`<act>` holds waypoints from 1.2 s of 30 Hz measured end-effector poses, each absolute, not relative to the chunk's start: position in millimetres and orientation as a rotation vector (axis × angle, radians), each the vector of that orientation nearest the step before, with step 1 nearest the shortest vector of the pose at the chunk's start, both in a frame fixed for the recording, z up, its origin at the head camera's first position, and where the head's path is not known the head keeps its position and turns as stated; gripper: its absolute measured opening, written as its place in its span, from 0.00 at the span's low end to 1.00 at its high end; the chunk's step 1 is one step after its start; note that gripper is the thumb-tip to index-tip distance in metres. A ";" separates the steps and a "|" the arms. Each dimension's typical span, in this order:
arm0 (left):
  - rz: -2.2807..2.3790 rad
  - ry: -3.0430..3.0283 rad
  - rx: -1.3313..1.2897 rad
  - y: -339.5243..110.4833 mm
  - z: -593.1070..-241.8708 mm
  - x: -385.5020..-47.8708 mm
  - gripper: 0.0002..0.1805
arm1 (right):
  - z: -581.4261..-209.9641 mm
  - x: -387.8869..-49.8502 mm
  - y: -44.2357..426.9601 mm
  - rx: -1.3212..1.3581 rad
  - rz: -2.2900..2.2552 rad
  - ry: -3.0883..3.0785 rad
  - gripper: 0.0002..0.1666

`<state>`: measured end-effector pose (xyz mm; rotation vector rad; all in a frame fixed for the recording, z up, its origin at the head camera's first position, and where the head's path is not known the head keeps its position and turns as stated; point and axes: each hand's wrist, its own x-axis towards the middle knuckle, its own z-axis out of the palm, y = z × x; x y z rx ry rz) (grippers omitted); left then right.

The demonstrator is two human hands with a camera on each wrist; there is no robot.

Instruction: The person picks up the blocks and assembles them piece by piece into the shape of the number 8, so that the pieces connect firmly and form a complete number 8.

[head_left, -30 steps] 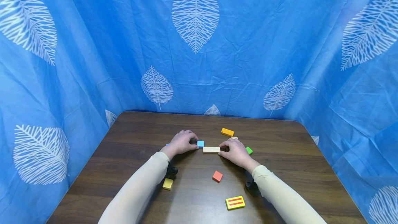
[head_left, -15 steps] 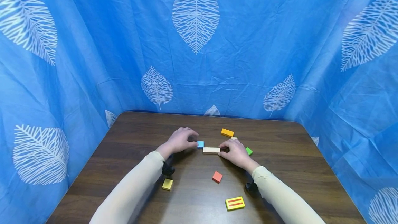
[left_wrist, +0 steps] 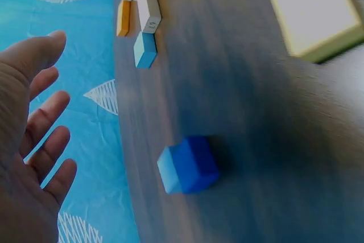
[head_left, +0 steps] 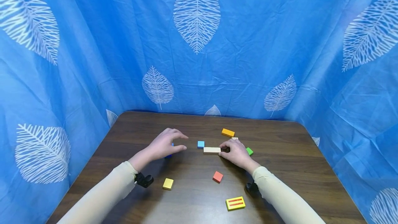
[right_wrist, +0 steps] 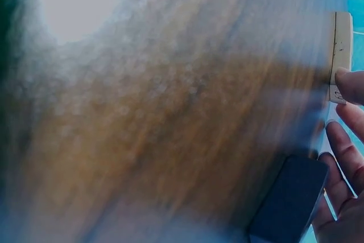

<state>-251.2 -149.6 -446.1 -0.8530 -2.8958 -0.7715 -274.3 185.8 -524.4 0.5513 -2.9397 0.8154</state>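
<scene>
My left hand (head_left: 163, 144) hovers over the left of the table, fingers spread and holding nothing. Partly hidden beneath it is a dark blue block (left_wrist: 196, 166), with a light blue block (left_wrist: 168, 169) beside it in the left wrist view. My right hand (head_left: 235, 153) pinches the right end of a plain wooden block (head_left: 212, 150) lying flat on the table. Just off that block's far left corner sits another light blue block (head_left: 200, 144). The right wrist view has my right thumb (right_wrist: 348, 83) against the wooden block's end.
Behind the right hand lie an orange block (head_left: 228, 132) and a partly hidden pale block (head_left: 235, 138). A green block (head_left: 249, 151) is to its right. Nearer are a red block (head_left: 218, 176), a yellow block (head_left: 168, 184) and a yellow block with red stripes (head_left: 235, 203). Blue curtain (head_left: 199, 78) surrounds the table.
My left hand has let go of the light blue block near the wooden one, spread its fingers and moved left. The right hand stays in place on the wooden block.
</scene>
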 end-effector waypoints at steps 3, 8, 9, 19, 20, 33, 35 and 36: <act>-0.798 -2.897 -0.880 -162.0 -449.8 -237.7 0.20 | -523.3 -273.3 186.0 0.550 0.830 -2.941 0.14; -0.846 -2.926 -0.925 -182.6 -464.7 -213.7 0.20 | -524.1 -272.6 186.5 0.534 0.843 -2.950 0.14; -0.857 -2.935 -0.935 -186.2 -468.6 -208.7 0.21 | -524.7 -272.8 186.5 0.530 0.843 -2.950 0.14; -0.880 -3.002 -0.951 -206.5 -498.0 -169.5 0.22 | -525.6 -273.5 186.7 0.530 0.840 -2.940 0.14; -0.863 -2.994 -0.955 -207.4 -499.9 -167.8 0.22 | -525.7 -273.4 186.5 0.533 0.838 -2.938 0.14; -0.758 -2.797 -1.076 -212.0 -512.2 -162.2 0.17 | -526.4 -274.2 187.6 0.549 0.845 -2.937 0.13; -0.741 -2.752 -1.090 -212.0 -513.8 -161.7 0.16 | -526.0 -274.0 187.5 0.552 0.840 -2.936 0.13; -0.739 -2.744 -1.090 -212.1 -514.0 -161.4 0.16 | -525.8 -273.9 187.5 0.552 0.838 -2.937 0.13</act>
